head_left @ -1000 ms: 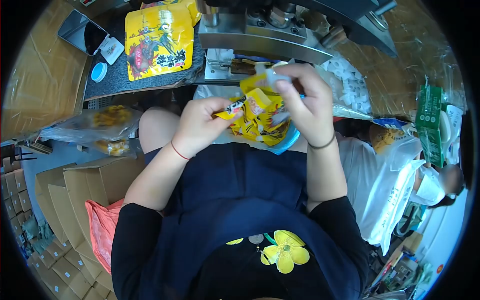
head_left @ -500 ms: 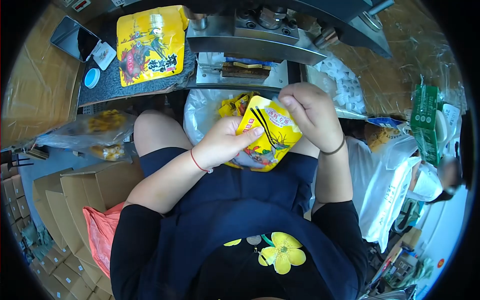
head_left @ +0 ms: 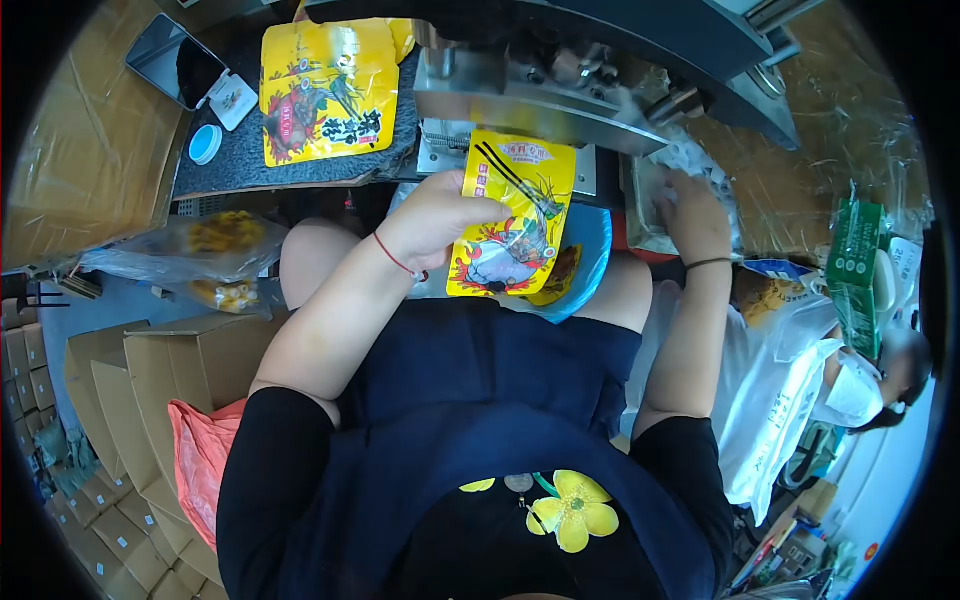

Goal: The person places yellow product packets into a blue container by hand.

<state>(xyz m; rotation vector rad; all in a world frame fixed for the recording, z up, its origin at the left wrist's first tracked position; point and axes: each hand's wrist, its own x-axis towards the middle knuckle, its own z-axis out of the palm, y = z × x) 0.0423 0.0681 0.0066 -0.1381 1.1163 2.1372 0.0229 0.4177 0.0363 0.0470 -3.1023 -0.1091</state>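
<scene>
My left hand (head_left: 432,222) grips a yellow printed pouch (head_left: 520,225) by its left side, thumb across the front. The pouch is upright, its top edge in front of the metal press (head_left: 540,115) and partly covering the fixture below it. Over at the right, my right hand (head_left: 695,220) reaches to a tray of small white plastic pieces (head_left: 722,185). Its fingers are smeared by motion, so whether they hold a piece cannot be made out. Below the pouch, a blue-lined container (head_left: 592,265) with yellow packaging inside sits between the knees.
More yellow pouches (head_left: 330,95) lie on the dark mat at left, beside an open mirror case (head_left: 178,65) and a round blue-lidded tub (head_left: 205,145). Cardboard boxes (head_left: 160,390) stand at lower left. A white bag (head_left: 775,410) and another person (head_left: 865,385) are at right.
My right hand has left the pouch's top corner and moved right to the white pieces. My left hand has raised the pouch toward the press and turned it more upright.
</scene>
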